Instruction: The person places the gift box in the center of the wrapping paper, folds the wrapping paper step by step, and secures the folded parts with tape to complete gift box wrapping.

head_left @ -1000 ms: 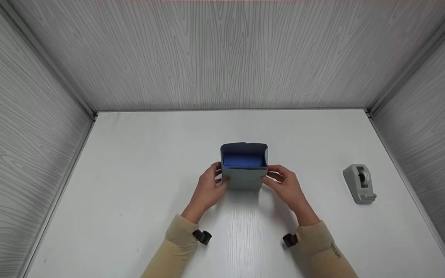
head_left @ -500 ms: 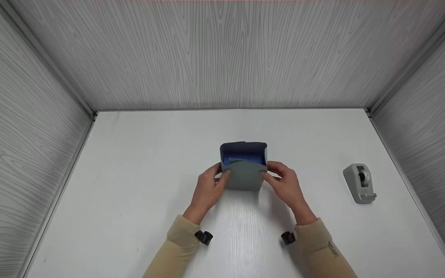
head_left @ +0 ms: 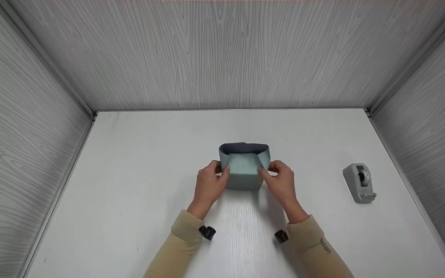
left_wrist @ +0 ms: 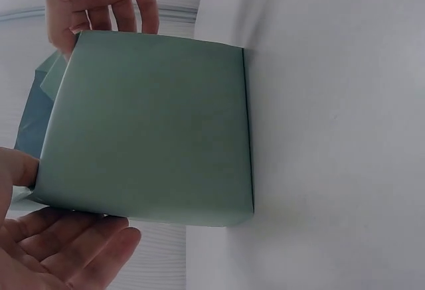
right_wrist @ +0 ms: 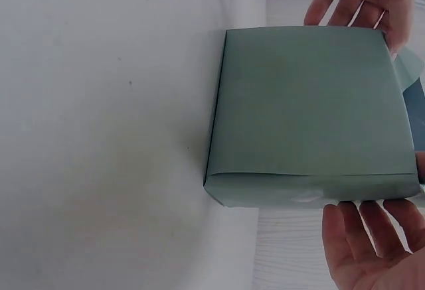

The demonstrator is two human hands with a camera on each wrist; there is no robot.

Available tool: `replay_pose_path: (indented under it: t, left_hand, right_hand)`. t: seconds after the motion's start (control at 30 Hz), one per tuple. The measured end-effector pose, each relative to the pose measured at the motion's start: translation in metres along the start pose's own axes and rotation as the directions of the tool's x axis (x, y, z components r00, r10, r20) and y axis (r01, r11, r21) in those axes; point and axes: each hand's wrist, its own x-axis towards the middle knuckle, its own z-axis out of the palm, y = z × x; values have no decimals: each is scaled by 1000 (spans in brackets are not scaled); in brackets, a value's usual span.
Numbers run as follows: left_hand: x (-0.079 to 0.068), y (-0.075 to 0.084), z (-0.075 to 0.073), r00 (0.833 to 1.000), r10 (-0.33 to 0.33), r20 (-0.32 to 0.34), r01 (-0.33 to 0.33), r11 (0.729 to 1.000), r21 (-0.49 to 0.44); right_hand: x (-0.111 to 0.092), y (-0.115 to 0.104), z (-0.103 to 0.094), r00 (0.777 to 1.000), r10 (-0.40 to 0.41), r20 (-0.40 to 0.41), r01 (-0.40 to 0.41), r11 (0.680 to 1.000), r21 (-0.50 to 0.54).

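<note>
A box [head_left: 244,182] wrapped in grey-green wrapping paper stands upright on the white table, in the middle of the head view. Its near paper flap [head_left: 243,161] is folded inward over the top; the far edge still stands up, bluish inside. My left hand [head_left: 210,184] grips the left side, thumb at the near top edge, fingers along the side. My right hand [head_left: 279,183] grips the right side the same way. In the left wrist view the wrapped box's near face [left_wrist: 149,127] shows smooth green paper. A lengthwise paper seam [right_wrist: 312,174] shows in the right wrist view.
A grey tape dispenser [head_left: 357,184] stands on the table at the right. Wood-grain panels enclose the white table [head_left: 145,162] at the back [head_left: 222,54] and on both sides.
The near paper flap has been folded down and away from me over the box's top, hiding the blue inside. The side edges now slant inward. My thumbs have moved up to the near top edge.
</note>
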Motion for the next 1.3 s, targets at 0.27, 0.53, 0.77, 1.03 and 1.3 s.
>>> replay_pose_path:
  t: [0.27, 0.53, 0.77, 1.03, 1.3]
  left_hand:
    - [8, 2, 1, 997, 29, -74, -23, 997, 78]
    - [15, 5, 0, 992, 71, -105, -54, 986, 157]
    - [20, 9, 1, 993, 54, -101, -32, 977, 211]
    - [26, 12, 0, 997, 17, -75, 1, 971, 240]
    - [33, 14, -2, 998, -16, -59, 31, 967, 252]
  right_hand:
    - [3, 0, 7, 997, 57, -50, -58, 998, -27]
    - [8, -1, 9, 994, 64, -94, -72, 994, -81]
    - [15, -7, 10, 992, 71, -101, -89, 979, -185]
    - [22, -13, 9, 995, 54, -89, -77, 959, -273]
    - [27, -14, 10, 997, 40, -73, -63, 941, -333]
